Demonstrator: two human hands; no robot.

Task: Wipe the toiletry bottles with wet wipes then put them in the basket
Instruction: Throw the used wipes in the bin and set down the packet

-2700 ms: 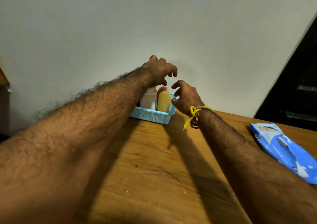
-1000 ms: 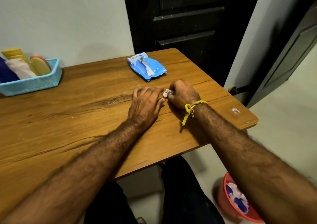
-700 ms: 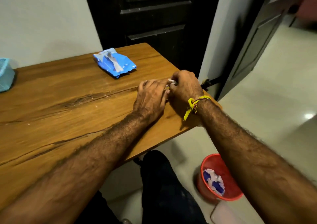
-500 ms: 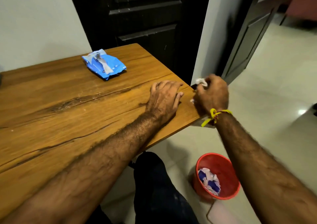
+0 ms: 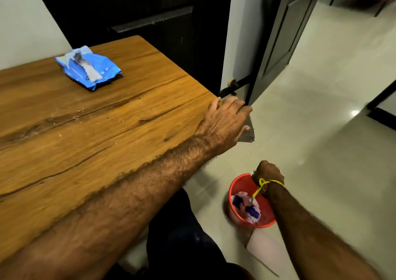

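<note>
Wet wipes sit in their blue pack (image 5: 89,68) on the far part of the wooden surface (image 5: 85,142), flap side up, well apart from both hands; neither the toiletry bottles nor the basket appear in this view, so where they stand cannot be told from here. Nearer, the left hand (image 5: 226,122) lies palm down over the corner of the surface, fingers loosely spread and curling past the edge, with nothing in it. Lower and to the right, the right hand (image 5: 267,172), a yellow thread (image 5: 262,185) tied at its wrist, hangs knuckles up over the rim of the red bin (image 5: 233,190) on the floor; its fingers point down out of sight, so whether it is closed on anything cannot be told. Crumpled white and blue scraps (image 5: 246,206) already lie in the bin. The step in hand looks like disposal of waste, and to do it well the hand should be centred over the opening before anything is let go, low enough that a light scrap does not drift onto the pale floor (image 5: 321,129). Keeping the left hand braced on the corner steadies the sideways lean. Beyond stands a dark door (image 5: 150,22).
</note>
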